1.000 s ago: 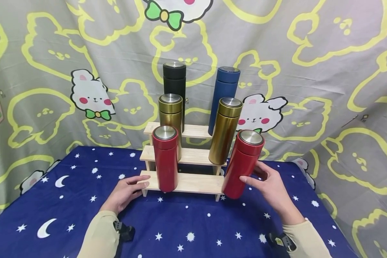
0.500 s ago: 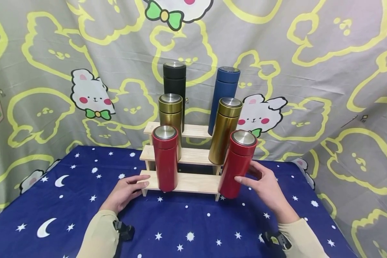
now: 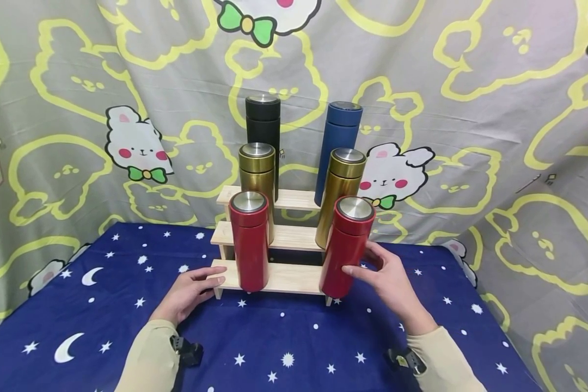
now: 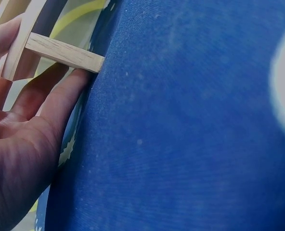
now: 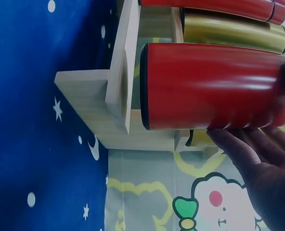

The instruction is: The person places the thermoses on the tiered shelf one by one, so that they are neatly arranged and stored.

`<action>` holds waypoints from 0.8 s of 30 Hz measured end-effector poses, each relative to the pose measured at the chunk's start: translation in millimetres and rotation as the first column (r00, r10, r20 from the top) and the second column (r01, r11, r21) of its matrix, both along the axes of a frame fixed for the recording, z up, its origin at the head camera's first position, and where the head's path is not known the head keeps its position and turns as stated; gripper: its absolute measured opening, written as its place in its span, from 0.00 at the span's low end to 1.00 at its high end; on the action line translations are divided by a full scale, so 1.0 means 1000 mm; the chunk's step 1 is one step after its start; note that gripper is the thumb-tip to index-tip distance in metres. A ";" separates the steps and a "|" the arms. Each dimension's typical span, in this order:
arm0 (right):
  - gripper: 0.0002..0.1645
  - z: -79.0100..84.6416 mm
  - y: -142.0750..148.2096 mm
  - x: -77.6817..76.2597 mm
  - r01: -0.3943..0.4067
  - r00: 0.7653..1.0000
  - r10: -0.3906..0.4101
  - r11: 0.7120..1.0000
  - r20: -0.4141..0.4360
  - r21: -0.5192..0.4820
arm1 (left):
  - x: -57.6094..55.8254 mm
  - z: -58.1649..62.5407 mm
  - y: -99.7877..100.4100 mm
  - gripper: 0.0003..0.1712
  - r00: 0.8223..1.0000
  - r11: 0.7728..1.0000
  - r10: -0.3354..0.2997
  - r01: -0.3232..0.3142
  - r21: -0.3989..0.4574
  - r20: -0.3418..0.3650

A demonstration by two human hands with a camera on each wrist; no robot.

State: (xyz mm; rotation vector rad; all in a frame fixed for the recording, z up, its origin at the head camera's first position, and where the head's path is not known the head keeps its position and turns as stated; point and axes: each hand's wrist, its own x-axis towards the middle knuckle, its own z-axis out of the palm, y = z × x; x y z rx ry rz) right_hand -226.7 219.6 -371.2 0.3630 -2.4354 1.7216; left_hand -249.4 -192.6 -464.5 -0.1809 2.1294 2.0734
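Observation:
My right hand [image 3: 387, 280] grips a red thermos bottle [image 3: 347, 247] from its right side, thumb across the front. The bottle tilts slightly, its base close over the right end of the lowest step of a wooden stepped stand [image 3: 294, 277]. In the right wrist view a narrow gap shows between the black base of the held red thermos [image 5: 214, 86] and the plank [image 5: 121, 72]. My left hand [image 3: 188, 291] holds the left end of that step, thumb on top; the left wrist view shows its fingers by the stand's leg [image 4: 65, 50]. A second red thermos [image 3: 250, 245] stands on the lowest step's left.
Two gold thermoses [image 3: 257, 179] stand on the middle step. On the top step are a black thermos [image 3: 263, 122] and a blue thermos [image 3: 340, 136]. A navy cloth with stars [image 3: 284, 348] covers the table; a patterned grey curtain [image 3: 186, 81] hangs behind.
My right hand has carried the red thermos leftward, from beyond the lowest step's right end to over it. My left hand has kept its hold on the stand.

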 end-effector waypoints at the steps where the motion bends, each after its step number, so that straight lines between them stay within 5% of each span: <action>1: 0.34 0.000 -0.001 -0.001 -0.003 1.000 0.003 1.000 -0.001 -0.004 | 0.000 0.000 0.000 0.28 1.000 1.000 0.000 0.000 0.000 0.001; 24: 0.32 -0.004 -0.020 -0.007 -0.027 1.000 0.026 0.998 -0.014 -0.048 | 0.000 0.001 -0.001 0.28 1.000 1.000 -0.005 0.005 0.000 0.004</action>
